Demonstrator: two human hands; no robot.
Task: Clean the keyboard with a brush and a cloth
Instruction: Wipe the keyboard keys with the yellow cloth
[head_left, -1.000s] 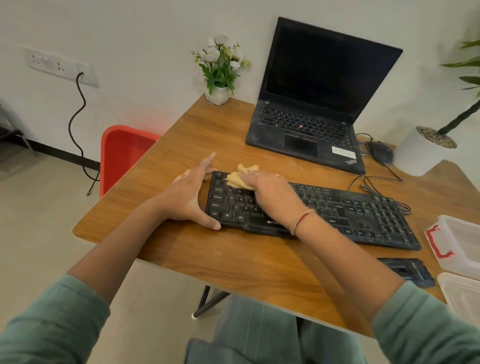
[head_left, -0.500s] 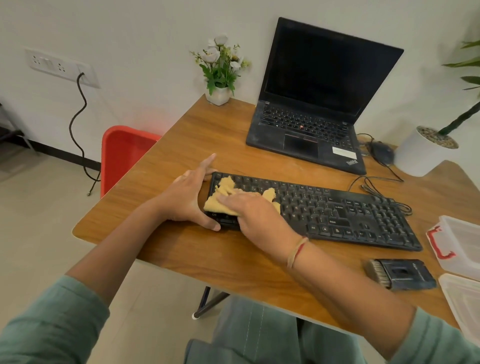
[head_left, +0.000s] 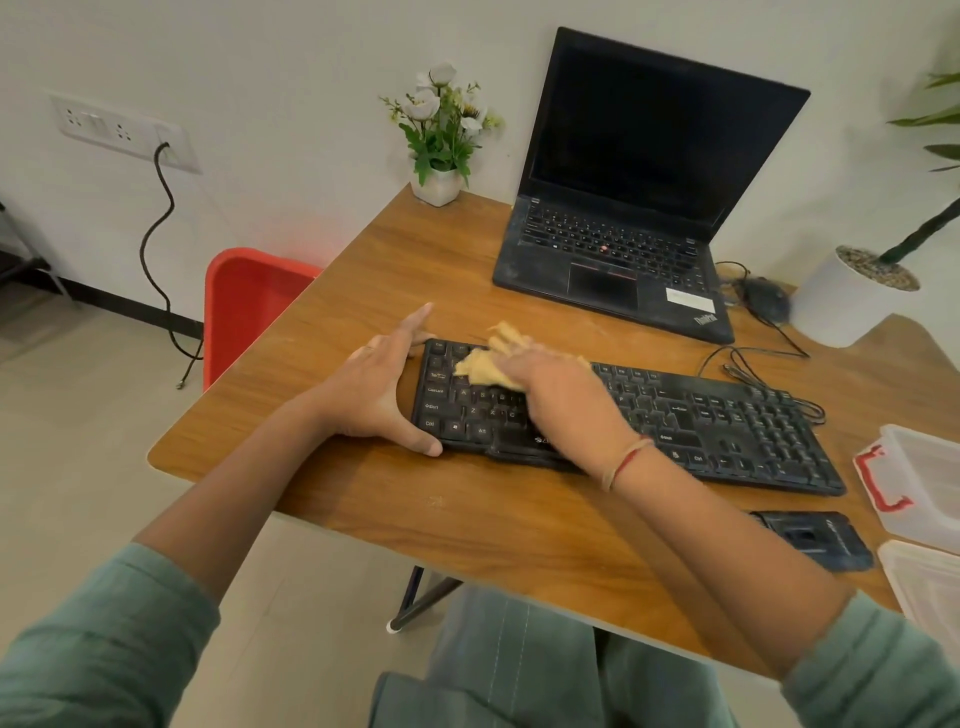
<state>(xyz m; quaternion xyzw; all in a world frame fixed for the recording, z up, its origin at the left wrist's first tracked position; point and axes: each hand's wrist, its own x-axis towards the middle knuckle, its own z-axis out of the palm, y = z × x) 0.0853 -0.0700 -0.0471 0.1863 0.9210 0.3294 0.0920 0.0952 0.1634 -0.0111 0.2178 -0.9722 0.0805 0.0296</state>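
Note:
A black keyboard (head_left: 727, 426) lies across the middle of the wooden table (head_left: 467, 519). My left hand (head_left: 379, 395) braces its left end, thumb along the front edge and fingers stretched along the left side. My right hand (head_left: 561, 395) presses a yellow cloth (head_left: 485, 366) onto the keys at the upper left part of the keyboard, fingers flat over the cloth. The black brush (head_left: 815, 538) lies on the table in front of the keyboard's right end, untouched.
An open black laptop (head_left: 623, 249) stands behind the keyboard, a mouse (head_left: 763, 299) and cables to its right. A flower pot (head_left: 439, 182) sits at the back corner, a white planter (head_left: 841, 301) at right. White plastic boxes (head_left: 919, 478) are at the right edge, a red chair (head_left: 244, 306) at left.
My right hand has swept the cloth from the keyboard's front left corner back up to its upper left keys. My left hand has stayed in place.

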